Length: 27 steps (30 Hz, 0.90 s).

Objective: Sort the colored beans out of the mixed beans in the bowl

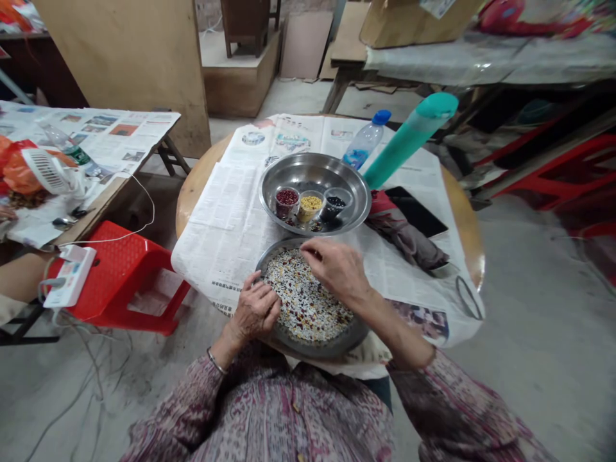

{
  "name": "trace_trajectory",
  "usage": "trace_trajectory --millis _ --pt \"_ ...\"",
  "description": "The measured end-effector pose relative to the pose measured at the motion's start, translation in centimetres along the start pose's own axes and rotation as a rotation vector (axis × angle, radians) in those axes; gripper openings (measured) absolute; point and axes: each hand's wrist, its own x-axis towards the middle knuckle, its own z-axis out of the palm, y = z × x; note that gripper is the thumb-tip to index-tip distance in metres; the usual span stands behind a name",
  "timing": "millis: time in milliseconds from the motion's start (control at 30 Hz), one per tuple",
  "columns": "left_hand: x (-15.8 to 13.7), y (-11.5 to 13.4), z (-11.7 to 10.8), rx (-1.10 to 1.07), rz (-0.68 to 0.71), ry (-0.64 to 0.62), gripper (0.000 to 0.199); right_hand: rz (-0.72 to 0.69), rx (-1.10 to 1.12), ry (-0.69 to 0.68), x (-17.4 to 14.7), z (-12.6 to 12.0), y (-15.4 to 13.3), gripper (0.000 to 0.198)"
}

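A round metal tray holds white grains mixed with dark red, yellow and black beans. My left hand lies at the tray's left rim with its fingers curled in; what they hold, if anything, is hidden. Over the far part of the grains, my right hand has thumb and fingertips pinched together, too small a spot to show what is in them. Just beyond stands a steel basin. Inside it are a cup of red beans, a cup of yellow grains and a cup of black beans, with loose beans near them.
Newspaper covers the round table. Behind the basin are a plastic bottle and a green tube. A dark cloth bundle and black flat object lie right. A red stool carries a power strip.
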Motion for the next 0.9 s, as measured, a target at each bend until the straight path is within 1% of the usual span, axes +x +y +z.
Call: trace_trajectory --millis 100,167,233,300,400,533,667,800,900 --pt "0.1 0.1 -0.1 -0.002 0.007 0.009 0.027 0.065 0.037 0.103 4.2 -1.1 0.1 0.022" --pt "0.1 0.2 -0.2 -0.009 0.005 0.007 0.027 0.094 0.021 0.126 7.2 -1.3 0.3 0.025" --pt "0.1 0.2 -0.2 -0.014 0.0 0.001 0.027 0.13 -0.031 0.104 9.9 -0.9 0.5 0.026" --pt "0.1 0.2 -0.2 -0.015 -0.005 -0.002 0.026 0.13 -0.087 0.066 12.1 -0.2 0.8 0.025" --pt "0.0 0.2 -0.1 -0.01 -0.009 -0.005 0.025 0.112 -0.133 0.032 14.1 1.2 1.2 0.021" --pt "-0.1 0.1 0.1 -0.006 -0.012 -0.012 0.025 0.118 -0.132 -0.043 15.3 2.1 1.3 0.019" --pt "0.0 0.2 0.0 -0.007 -0.006 0.002 0.026 0.17 -0.167 -0.089 15.5 1.8 0.7 0.022" --pt "0.1 0.1 0.0 -0.006 0.004 0.011 0.025 0.187 -0.137 -0.051 14.7 0.7 0.1 0.025" --pt "0.1 0.0 0.1 -0.001 0.009 0.007 0.026 0.115 -0.061 0.031 11.9 -0.4 0.1 0.026"
